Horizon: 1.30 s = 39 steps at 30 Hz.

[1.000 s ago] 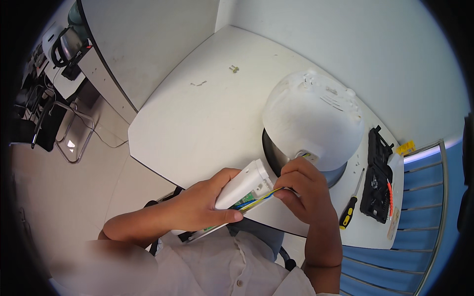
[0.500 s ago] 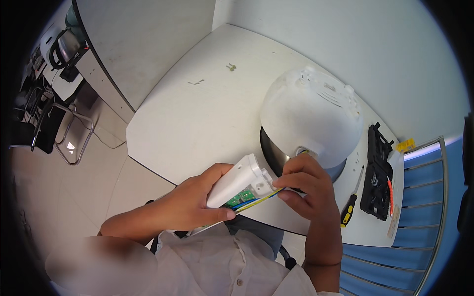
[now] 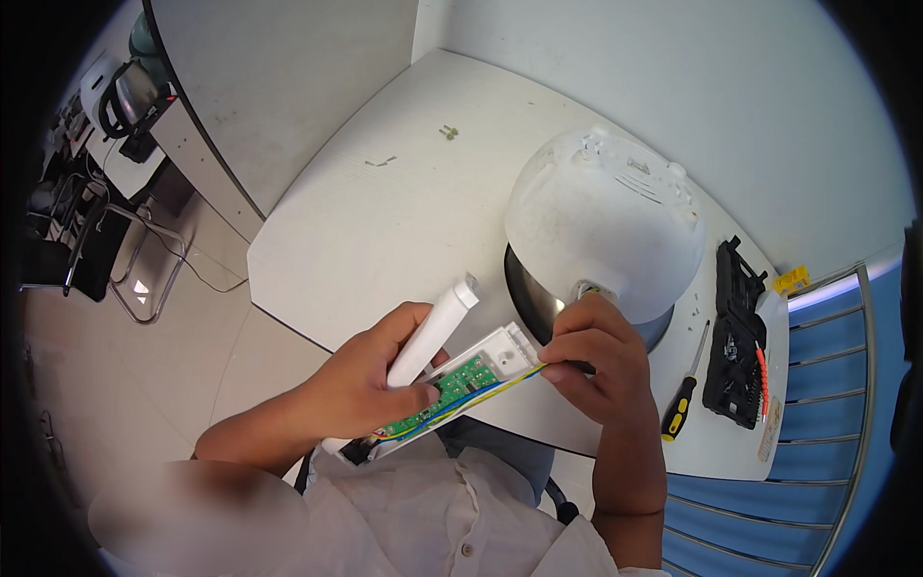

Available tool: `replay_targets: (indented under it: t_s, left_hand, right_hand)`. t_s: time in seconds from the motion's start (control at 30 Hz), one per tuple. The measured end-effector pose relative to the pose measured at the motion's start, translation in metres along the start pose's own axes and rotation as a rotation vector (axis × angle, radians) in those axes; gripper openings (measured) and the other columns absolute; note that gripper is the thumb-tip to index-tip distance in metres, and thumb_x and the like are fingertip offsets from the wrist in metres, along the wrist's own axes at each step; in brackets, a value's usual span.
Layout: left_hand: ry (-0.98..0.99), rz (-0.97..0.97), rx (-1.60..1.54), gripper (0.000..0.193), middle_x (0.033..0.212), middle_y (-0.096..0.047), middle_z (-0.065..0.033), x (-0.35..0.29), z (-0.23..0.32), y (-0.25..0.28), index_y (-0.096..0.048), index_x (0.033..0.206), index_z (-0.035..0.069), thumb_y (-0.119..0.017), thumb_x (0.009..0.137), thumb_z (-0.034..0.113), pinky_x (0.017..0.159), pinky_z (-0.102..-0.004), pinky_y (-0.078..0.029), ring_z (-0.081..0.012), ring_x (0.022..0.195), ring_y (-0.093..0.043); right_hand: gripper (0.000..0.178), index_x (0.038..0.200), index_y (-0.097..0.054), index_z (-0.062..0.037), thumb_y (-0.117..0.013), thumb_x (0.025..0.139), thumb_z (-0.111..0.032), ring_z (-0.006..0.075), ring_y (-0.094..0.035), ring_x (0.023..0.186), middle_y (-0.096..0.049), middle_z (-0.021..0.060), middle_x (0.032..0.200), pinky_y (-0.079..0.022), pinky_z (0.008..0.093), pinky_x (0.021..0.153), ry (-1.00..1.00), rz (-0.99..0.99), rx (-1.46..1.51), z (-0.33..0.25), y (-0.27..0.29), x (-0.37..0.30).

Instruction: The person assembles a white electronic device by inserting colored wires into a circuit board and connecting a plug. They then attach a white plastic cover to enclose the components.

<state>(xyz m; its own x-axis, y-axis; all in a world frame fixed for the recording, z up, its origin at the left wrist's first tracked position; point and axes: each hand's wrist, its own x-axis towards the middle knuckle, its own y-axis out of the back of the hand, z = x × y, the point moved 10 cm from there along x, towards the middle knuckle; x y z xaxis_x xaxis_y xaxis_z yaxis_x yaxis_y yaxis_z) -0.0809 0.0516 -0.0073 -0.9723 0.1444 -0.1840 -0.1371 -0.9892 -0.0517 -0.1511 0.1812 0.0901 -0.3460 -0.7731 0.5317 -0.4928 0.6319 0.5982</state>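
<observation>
My left hand [image 3: 370, 380] grips a long white plastic handle housing in two parts, a closed white cover [image 3: 433, 332] and a white tray [image 3: 514, 348]. Inside the tray lies a green circuit board [image 3: 465, 382], with my left thumb resting on its edge. Blue and yellow-green wires [image 3: 502, 387] run along the board toward my right hand [image 3: 601, 361], whose fingers pinch them at the tray's end. Beyond that hand, a white rounded appliance body [image 3: 606, 216] rests upside down over a dark, metal-rimmed part [image 3: 529, 298]; wires show at an opening in its near side.
On the table's right side lie a yellow-and-black screwdriver [image 3: 684, 394], a black tool case [image 3: 733, 356] and a red-orange tool [image 3: 762, 370]. Small screws [image 3: 449, 133] sit at the back of the white table [image 3: 356, 231]. Metal railings [image 3: 827, 385] stand to the right.
The cover has swung up and left away from the tray, exposing more of the circuit board and wires. My right hand has stayed almost in place.
</observation>
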Motion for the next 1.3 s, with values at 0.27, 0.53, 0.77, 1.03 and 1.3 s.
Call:
replay_targets:
  t_s: [0.27, 0.53, 0.77, 1.03, 1.3]
  left_hand:
    - [-0.004, 0.067, 0.176, 0.057, 0.102, -0.057, -0.0119, -0.003, 0.008, 0.002, -0.035, 0.128, 0.002, -0.058, 0.076, 0.004, 0.085, -0.0301, -0.043, -0.0186, 0.096, -0.056]
    - [-0.002, 0.062, 0.186, 0.056, 0.097, -0.054, -0.0061, -0.002, 0.01, -0.007, -0.035, 0.128, 0.002, -0.058, 0.077, 0.003, 0.081, -0.0278, -0.044, -0.0124, 0.091, -0.054]
    - [-0.036, 0.001, -0.017, 0.061, 0.095, -0.054, -0.006, 0.007, 0.008, -0.015, -0.036, 0.13, 0.003, -0.06, 0.074, 0.002, 0.078, -0.0278, -0.044, -0.0131, 0.089, -0.054]
    - [0.054, 0.012, 0.074, 0.061, 0.095, -0.054, -0.0063, 0.003, 0.001, -0.013, -0.036, 0.13, 0.003, -0.059, 0.074, 0.003, 0.078, -0.0272, -0.043, -0.0127, 0.089, -0.054]
    - [-0.024, 0.069, 0.116, 0.057, 0.097, -0.054, -0.0061, -0.01, 0.005, 0.001, -0.037, 0.128, 0.004, -0.057, 0.075, 0.0, 0.079, -0.027, -0.042, -0.0114, 0.088, -0.052]
  right_hand:
    - [0.017, 0.083, -0.064, -0.0054, -0.072, 0.067, -0.005, 0.0191, -0.052, 0.068, -0.053, 0.0063, 0.08, -0.041, 0.0294, 0.057, 0.013, -0.022, -0.027, -0.003, 0.0, -0.002]
    - [0.023, 0.088, -0.065, -0.006, -0.07, 0.066, -0.003, 0.0179, -0.053, 0.071, -0.055, 0.0078, 0.091, -0.043, 0.0285, 0.058, 0.033, 0.079, -0.042, -0.005, 0.002, -0.003]
    - [0.02, 0.093, -0.061, -0.0012, -0.064, 0.075, -0.009, 0.0199, -0.056, 0.08, -0.051, 0.018, 0.11, -0.047, 0.0299, 0.069, 0.017, 0.247, -0.029, -0.007, 0.011, -0.023]
    - [0.025, 0.092, -0.062, -0.0044, -0.072, 0.07, -0.009, 0.022, -0.054, 0.079, -0.053, 0.0111, 0.102, -0.046, 0.0308, 0.069, -0.032, 0.213, 0.017, -0.004, 0.0, -0.022]
    - [0.017, 0.087, -0.065, -0.0057, -0.07, 0.071, -0.008, 0.0203, -0.05, 0.075, -0.05, 0.0057, 0.086, -0.042, 0.0314, 0.063, -0.11, 0.085, -0.039, -0.001, -0.008, -0.01]
